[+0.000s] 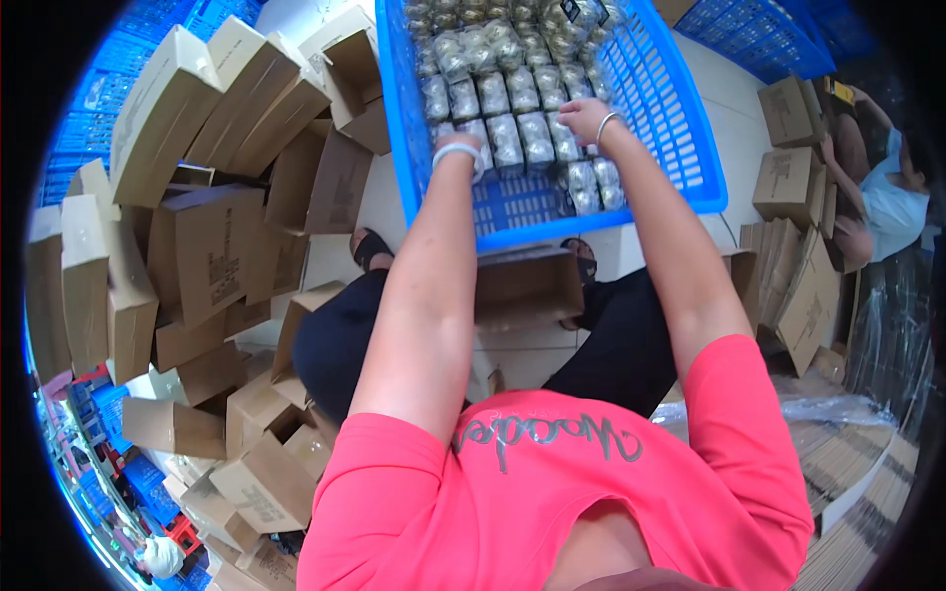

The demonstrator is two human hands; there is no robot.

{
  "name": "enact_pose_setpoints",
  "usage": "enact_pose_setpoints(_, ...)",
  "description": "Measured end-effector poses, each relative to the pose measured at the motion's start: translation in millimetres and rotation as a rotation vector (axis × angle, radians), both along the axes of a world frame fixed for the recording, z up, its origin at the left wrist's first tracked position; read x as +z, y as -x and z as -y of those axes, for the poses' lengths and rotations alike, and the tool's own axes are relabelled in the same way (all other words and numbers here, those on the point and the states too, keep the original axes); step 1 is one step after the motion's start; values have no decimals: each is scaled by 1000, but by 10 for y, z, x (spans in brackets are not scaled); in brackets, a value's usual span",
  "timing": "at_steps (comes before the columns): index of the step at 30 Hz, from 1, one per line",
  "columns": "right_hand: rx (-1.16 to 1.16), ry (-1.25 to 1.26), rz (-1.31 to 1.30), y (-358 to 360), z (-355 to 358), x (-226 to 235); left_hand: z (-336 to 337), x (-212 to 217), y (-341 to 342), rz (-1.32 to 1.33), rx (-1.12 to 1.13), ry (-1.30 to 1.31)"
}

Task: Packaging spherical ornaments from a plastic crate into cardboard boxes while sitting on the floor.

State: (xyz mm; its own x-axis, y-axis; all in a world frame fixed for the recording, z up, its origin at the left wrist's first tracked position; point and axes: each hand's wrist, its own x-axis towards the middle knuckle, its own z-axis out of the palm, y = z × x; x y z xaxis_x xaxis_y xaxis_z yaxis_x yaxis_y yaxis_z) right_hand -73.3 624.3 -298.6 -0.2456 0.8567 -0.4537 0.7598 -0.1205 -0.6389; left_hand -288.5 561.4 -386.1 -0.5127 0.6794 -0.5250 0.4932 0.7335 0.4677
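Note:
A blue plastic basket stands in front of me, holding rows of small packs in clear wrapping with gold-toned contents. My left hand reaches down at the left of the nearest full row, against the packs; its fingertips are mostly hidden. Over the right part of that row, my right hand has its fingers bent and closed on a clear-wrapped pack. A few more packs lie in the near right corner, close below the right wrist. Bare basket floor shows between my forearms.
An open cardboard box sits beneath the basket's near edge, between my feet. Piled cartons crowd the left side. At right are cartons, flattened cardboard and a seated person holding a yellow object.

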Motion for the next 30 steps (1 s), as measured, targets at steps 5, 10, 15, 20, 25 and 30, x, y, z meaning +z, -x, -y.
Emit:
enact_pose_setpoints(5,-179,400,-129,-114,-449,-883,-195,-123,-386,-31,158,378)
enact_pose_setpoints(10,157,479,215,348,-579,-1232,-133,-582,86,-291,-485,557)
enact_pose_setpoints(15,86,439,122,442,-434,-1268,-84,-225,5,-393,-111,256)
enact_pose_setpoints(20,53,555,114,382,-425,-1271,-192,-58,107,-205,109,162)
enact_pose_setpoints(25,-79,591,63,375,-466,-1321,-151,-206,151,-114,-10,290)
enact_pose_setpoints(30,-240,372,-43,495,-276,-1513,-36,-463,258,38,218,42)
